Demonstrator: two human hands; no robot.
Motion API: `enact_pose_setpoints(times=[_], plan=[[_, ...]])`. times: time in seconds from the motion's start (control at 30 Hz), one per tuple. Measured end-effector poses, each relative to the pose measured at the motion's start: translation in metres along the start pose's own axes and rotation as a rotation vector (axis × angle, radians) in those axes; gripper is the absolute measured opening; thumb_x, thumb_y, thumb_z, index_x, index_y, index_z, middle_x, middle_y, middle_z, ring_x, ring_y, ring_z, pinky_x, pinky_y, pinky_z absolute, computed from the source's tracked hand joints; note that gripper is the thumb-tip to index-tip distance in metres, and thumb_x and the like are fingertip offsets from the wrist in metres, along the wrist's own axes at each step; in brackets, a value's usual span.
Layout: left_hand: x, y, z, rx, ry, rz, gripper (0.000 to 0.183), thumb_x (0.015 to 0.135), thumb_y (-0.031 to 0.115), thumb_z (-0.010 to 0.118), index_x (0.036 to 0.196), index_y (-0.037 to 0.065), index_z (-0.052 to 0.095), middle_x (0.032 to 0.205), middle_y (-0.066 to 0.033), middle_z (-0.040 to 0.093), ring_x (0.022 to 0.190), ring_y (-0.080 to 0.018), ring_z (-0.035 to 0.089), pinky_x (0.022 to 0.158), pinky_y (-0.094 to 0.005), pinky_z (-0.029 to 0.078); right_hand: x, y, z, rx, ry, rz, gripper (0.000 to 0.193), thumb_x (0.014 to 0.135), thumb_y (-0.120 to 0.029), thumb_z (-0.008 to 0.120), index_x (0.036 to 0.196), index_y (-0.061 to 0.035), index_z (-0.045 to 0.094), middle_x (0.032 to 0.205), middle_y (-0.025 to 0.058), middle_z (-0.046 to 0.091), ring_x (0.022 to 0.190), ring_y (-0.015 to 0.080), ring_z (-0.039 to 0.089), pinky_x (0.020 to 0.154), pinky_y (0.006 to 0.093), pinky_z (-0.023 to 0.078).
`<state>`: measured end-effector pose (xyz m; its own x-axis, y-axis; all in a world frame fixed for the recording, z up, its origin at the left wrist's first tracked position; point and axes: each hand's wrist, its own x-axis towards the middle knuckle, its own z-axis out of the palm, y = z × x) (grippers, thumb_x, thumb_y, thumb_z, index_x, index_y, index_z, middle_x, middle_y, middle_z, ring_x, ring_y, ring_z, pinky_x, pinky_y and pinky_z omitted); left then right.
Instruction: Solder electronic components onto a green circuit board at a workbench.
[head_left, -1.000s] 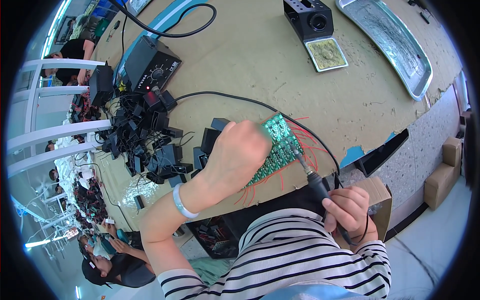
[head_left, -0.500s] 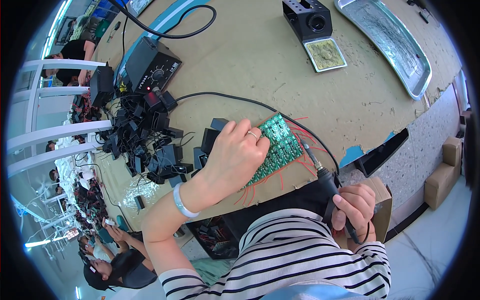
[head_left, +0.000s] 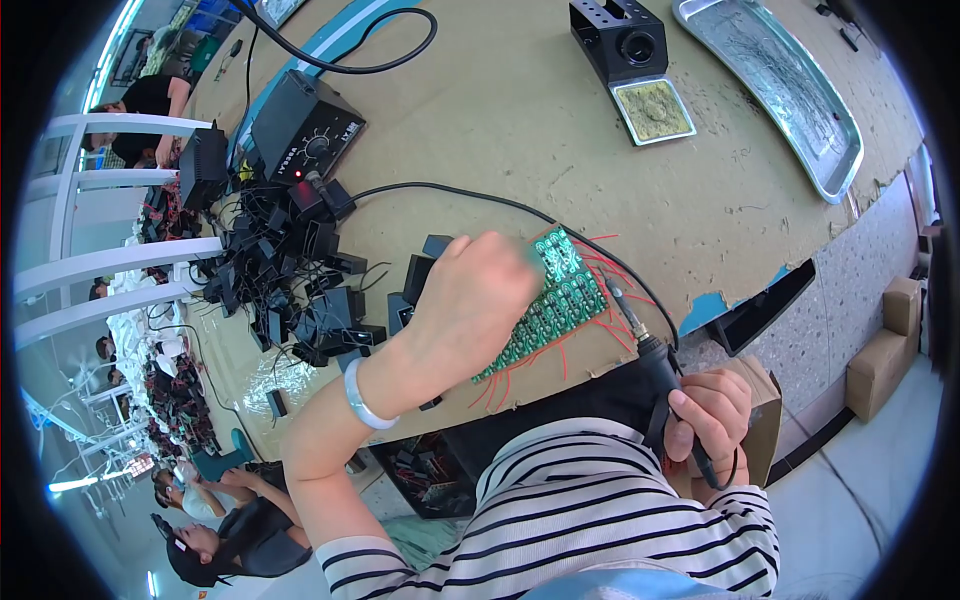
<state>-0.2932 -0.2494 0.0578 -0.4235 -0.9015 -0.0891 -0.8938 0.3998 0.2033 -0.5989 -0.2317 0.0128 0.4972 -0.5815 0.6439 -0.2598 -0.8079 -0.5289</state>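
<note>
A green circuit board panel point(head_left: 562, 306) lies on the brown-covered table, with thin red wires point(head_left: 502, 388) sticking out along its edges. Over the left part of the board is my left hand point(head_left: 470, 300), its fingers curled in and slightly blurred. The fingertips are hidden, so whatever they pinch cannot be seen. My right hand point(head_left: 712, 412) is wrapped around the dark handle of a soldering iron point(head_left: 656, 368). The iron's metal tip points up toward the board's right edge, close to the red wires there.
Left of the board sits a pile of small black cases with leads point(head_left: 290, 260). Behind it stands a black soldering station point(head_left: 302, 125), its cable point(head_left: 450, 187) crossing the table. An iron stand point(head_left: 622, 45), a sponge tray point(head_left: 653, 110) and a metal tray point(head_left: 800, 110) lie farther back. Other people work at left.
My left hand has shifted slightly, its fingers lifting and curling further so more of the board shows. The right hand and soldering iron stay nearly in place.
</note>
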Motion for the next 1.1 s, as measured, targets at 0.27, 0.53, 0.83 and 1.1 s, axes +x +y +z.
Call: enact_pose_setpoints(times=[0.27, 0.53, 0.83, 1.1], plan=[[-0.018, -0.008, -0.014, -0.182, 0.157, -0.114, 0.015, 0.085, 0.007, 0.072, 0.099, 0.003, 0.070, 0.092, -0.0105, 0.065, 0.091, -0.0295, 0.063, 0.077, -0.0395, 0.053, -0.009, -0.001, -0.004, -0.029, 0.012, 0.038, 0.019, 0.092, -0.015, 0.060, 0.106, -0.0026, 0.067, 0.079, 0.0081, 0.064, 0.068, 0.0262, 0.067, 0.059, 0.0361, 0.052], [-0.085, -0.070, -0.011, -0.007, 0.183, -0.362, 0.024, 0.086, 0.001, 0.066, 0.110, 0.002, 0.064, 0.104, -0.0160, 0.064, 0.100, -0.0369, 0.061, 0.085, -0.0454, 0.051, -0.005, 0.005, 0.000, -0.022, 0.007, 0.022, 0.019, 0.092, -0.013, 0.058, 0.104, -0.0021, 0.067, 0.079, 0.0086, 0.064, 0.068, 0.0262, 0.066, 0.058, 0.0362, 0.052], [-0.082, -0.086, -0.008, -0.232, 0.434, -0.575, 0.005, 0.099, 0.007, 0.058, 0.101, 0.002, 0.057, 0.083, -0.0140, 0.068, 0.080, -0.0262, 0.070, 0.072, -0.0357, 0.054, 0.002, 0.002, 0.005, -0.005, 0.047, 0.000, 0.018, 0.092, -0.013, 0.060, 0.104, -0.0026, 0.068, 0.079, 0.0068, 0.064, 0.069, 0.0244, 0.067, 0.057, 0.0351, 0.052], [-0.014, -0.067, -0.029, -1.047, 0.541, -0.205, 0.019, 0.109, 0.012, 0.046, 0.114, 0.004, 0.062, 0.075, 0.0035, 0.047, 0.070, -0.0035, 0.048, 0.071, -0.0288, 0.057, 0.015, 0.010, 0.017, 0.061, 0.044, -0.008, 0.020, 0.086, -0.007, 0.058, 0.101, -0.0014, 0.069, 0.076, 0.0068, 0.063, 0.065, 0.0230, 0.066, 0.053, 0.0326, 0.050]])
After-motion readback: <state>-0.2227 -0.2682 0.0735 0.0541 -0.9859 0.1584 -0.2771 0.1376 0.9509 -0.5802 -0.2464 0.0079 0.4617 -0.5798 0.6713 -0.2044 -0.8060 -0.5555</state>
